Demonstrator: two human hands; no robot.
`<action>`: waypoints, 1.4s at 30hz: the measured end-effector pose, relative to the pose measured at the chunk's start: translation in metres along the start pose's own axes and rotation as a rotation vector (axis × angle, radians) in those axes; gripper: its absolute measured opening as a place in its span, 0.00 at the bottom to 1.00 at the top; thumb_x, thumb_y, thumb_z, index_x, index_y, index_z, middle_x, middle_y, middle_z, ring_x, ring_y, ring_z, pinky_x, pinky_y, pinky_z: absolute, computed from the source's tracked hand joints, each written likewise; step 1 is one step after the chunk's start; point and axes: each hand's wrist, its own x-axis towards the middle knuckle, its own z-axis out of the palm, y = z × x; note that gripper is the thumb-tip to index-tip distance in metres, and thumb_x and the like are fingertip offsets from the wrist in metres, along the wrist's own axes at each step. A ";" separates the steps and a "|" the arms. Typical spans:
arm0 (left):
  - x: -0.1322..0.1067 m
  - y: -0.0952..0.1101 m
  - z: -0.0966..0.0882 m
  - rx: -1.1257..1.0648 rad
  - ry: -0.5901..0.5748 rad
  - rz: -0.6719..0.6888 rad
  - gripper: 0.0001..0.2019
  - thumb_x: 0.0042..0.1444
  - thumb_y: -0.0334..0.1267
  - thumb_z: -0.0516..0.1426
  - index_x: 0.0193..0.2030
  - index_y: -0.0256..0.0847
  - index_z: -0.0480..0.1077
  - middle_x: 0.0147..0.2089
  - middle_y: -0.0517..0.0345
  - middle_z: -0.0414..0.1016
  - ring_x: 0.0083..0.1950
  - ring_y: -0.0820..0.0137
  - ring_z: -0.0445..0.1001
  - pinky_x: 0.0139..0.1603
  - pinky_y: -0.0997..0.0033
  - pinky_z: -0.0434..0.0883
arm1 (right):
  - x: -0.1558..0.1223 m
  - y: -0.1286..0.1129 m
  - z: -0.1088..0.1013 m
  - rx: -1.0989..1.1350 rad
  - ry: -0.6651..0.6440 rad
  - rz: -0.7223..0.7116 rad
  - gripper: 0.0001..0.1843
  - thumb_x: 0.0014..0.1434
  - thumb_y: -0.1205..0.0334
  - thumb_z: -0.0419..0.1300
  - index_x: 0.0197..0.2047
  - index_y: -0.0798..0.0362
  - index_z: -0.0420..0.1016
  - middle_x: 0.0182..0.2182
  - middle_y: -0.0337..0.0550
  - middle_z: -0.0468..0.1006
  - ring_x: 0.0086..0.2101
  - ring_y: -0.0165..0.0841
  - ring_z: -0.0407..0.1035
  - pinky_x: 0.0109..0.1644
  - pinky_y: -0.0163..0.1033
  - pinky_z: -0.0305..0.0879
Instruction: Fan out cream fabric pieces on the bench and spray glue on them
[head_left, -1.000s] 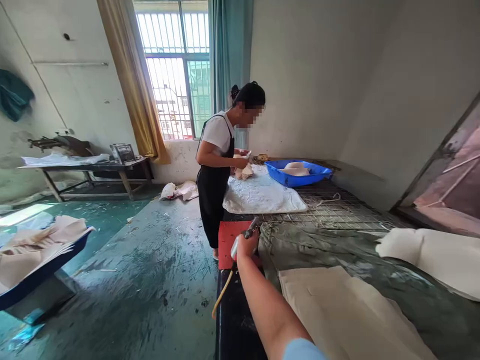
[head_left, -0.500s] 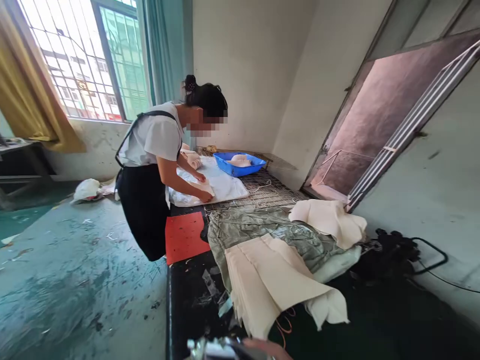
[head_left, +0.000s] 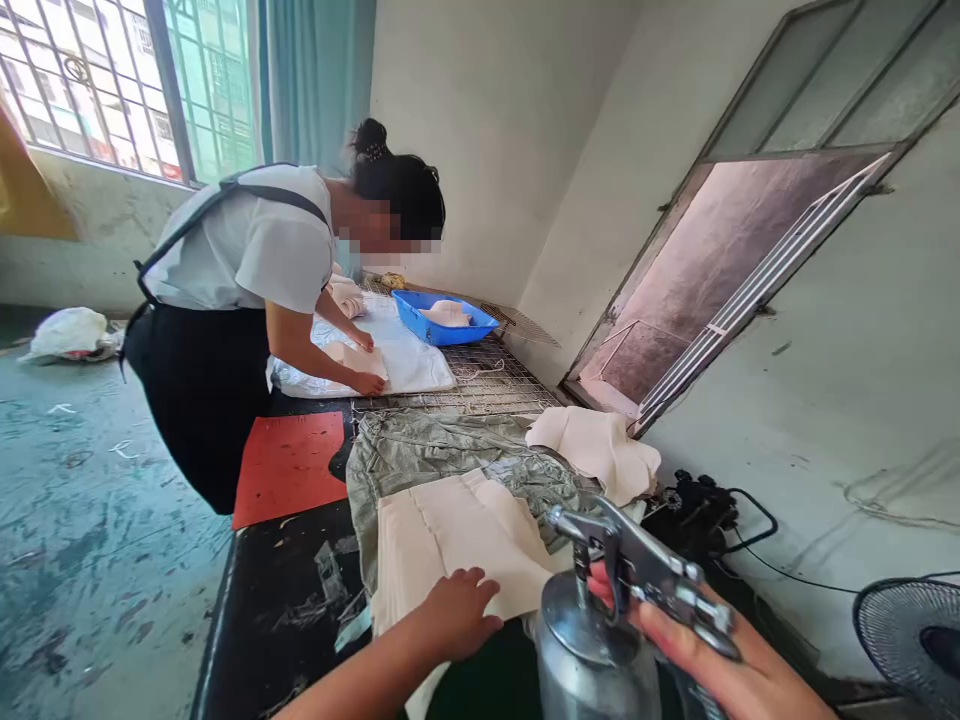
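Note:
My right hand (head_left: 697, 640) is wrapped round the handle of a metal spray gun (head_left: 592, 600), whose silver cup hangs below it at the lower right. The gun's nozzle points left, over the near edge of a stack of cream fabric sheets (head_left: 442, 530). My left hand (head_left: 461, 610) reaches in from the bottom with its fingers apart, over the near edge of that stack. Whether its fingertips touch the fabric I cannot tell. Under the stack lies a crumpled grey-green cloth (head_left: 420, 440).
Across the table a co-worker (head_left: 247, 260) bends over cream pieces on a white sheet (head_left: 416, 360). A blue basin (head_left: 442, 325), a red sheet (head_left: 289, 465) and more cream fabric (head_left: 596, 450) lie around. A black machine (head_left: 697, 510) and a fan (head_left: 915, 640) stand right.
My view has come closer and swung right. The spray gun has risen into view from the bottom edge in my right hand. My left hand has come out over the fabric stack.

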 end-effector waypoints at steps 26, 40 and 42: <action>0.081 -0.043 0.043 -0.062 0.062 0.065 0.19 0.56 0.41 0.47 0.54 0.40 0.62 0.63 0.51 0.61 0.57 0.54 0.61 0.54 0.48 0.62 | 0.264 0.083 0.072 -0.162 -0.034 0.264 0.06 0.47 0.67 0.56 0.21 0.52 0.63 0.13 0.31 0.65 0.16 0.26 0.62 0.20 0.32 0.60; 0.050 -0.059 0.046 -0.155 0.013 -0.029 0.25 0.50 0.38 0.54 0.56 0.36 0.63 0.64 0.45 0.58 0.65 0.57 0.54 0.64 0.56 0.55 | 0.257 0.081 0.090 -0.215 -0.107 0.186 0.05 0.48 0.65 0.55 0.31 0.52 0.64 0.17 0.29 0.66 0.17 0.27 0.63 0.22 0.33 0.60; 0.033 -0.064 0.044 -0.110 0.025 -0.069 0.22 0.52 0.37 0.52 0.55 0.34 0.65 0.63 0.43 0.60 0.64 0.56 0.55 0.63 0.55 0.55 | 0.252 0.078 0.098 -0.241 -0.175 0.165 0.06 0.47 0.64 0.56 0.32 0.52 0.65 0.17 0.29 0.67 0.17 0.27 0.63 0.23 0.33 0.60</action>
